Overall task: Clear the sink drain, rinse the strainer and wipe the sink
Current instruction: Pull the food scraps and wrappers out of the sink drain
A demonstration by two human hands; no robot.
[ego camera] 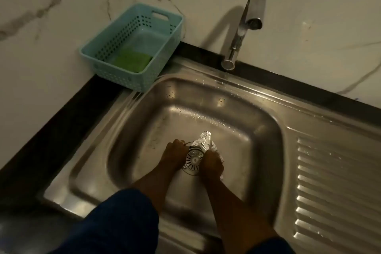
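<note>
Strainer point(192, 161) held by both hands in the sink point(206, 113), under running water

Left hand point(174, 155) is closed on the left edge of the strainer, right hand point(211, 164) is closed on its right edge. Water point(205, 139) falls on the strainer's far side and splashes. Tap point(245, 27) stands behind the sink, at the wall. Basket point(132, 47) sits at the far left corner of the sink, with a green sponge point(133, 61) inside
</note>
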